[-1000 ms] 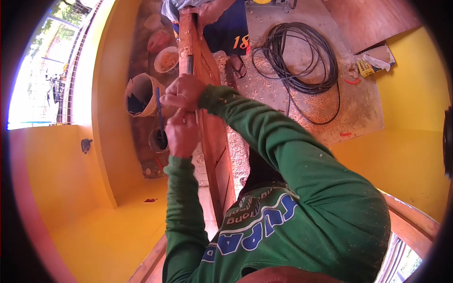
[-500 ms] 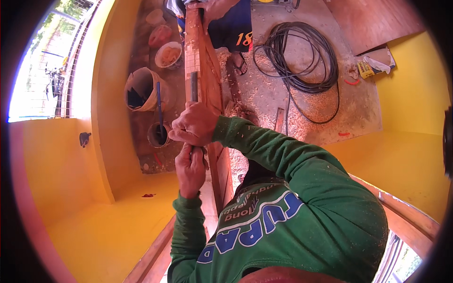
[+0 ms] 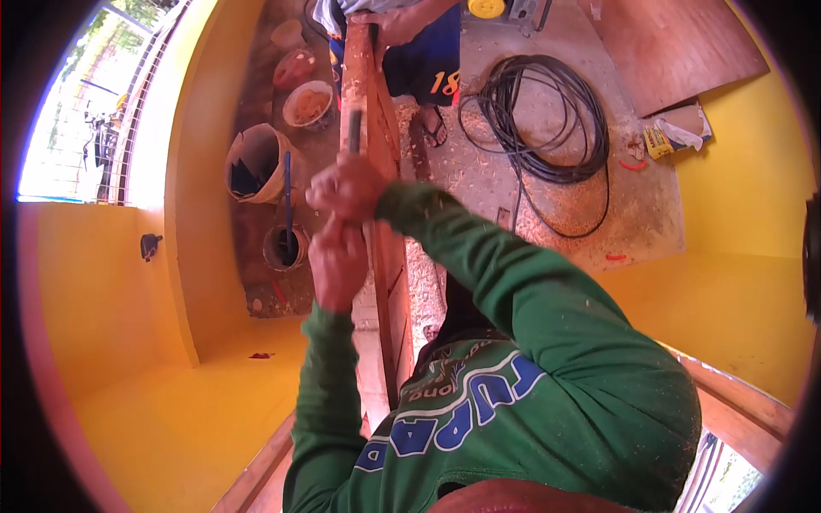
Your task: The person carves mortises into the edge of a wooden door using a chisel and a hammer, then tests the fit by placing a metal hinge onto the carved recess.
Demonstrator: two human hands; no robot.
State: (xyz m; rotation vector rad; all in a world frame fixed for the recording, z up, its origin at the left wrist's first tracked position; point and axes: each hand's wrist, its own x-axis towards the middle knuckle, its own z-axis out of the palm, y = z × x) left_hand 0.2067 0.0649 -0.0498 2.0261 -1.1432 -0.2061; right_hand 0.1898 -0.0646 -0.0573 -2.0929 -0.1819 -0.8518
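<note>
"Panel [image 3: 386,256] of reddish wood, set on edge, running away lengthwise. And on top?"

"Narrow hand tool [image 3: 354,135] with a dark, bar-like front, lying along the upper long edge, between the near end and the far one. Exact kind, hard to tell."

"In which grip?"

"Right hand [image 3: 346,188] closed firmly over the tool, slightly blurred. Left hand [image 3: 336,263] just behind, curled nearly closed and seemingly against the right. Whether gripping the tool's tail as well, cannot tell; hidden under the fingers."

"And at the panel's far end?"

"Co-worker's hand [image 3: 400,26] on the corner there. Dark blue shorts [image 3: 428,64] beside it, then a sandalled foot [image 3: 434,128] on the floor [image 3: 487,38]."

"Around that?"

"Pale wood shavings [image 3: 428,274] scattered along the panel's right side. Black cable [image 3: 590,162] in a loose coil toward the floor's right edge. Plywood sheet [image 3: 676,51] at the far right corner, near a yellow wall [image 3: 753,145]."

"Along the left edge?"

"Tall pale bucket [image 3: 244,193] nearest the wall there. Smaller round container [image 3: 272,253] just nearer, with a dark blue rod [image 3: 288,184] standing tilted in it. White tub [image 3: 318,123] farther off, with peach-coloured contents."
</note>
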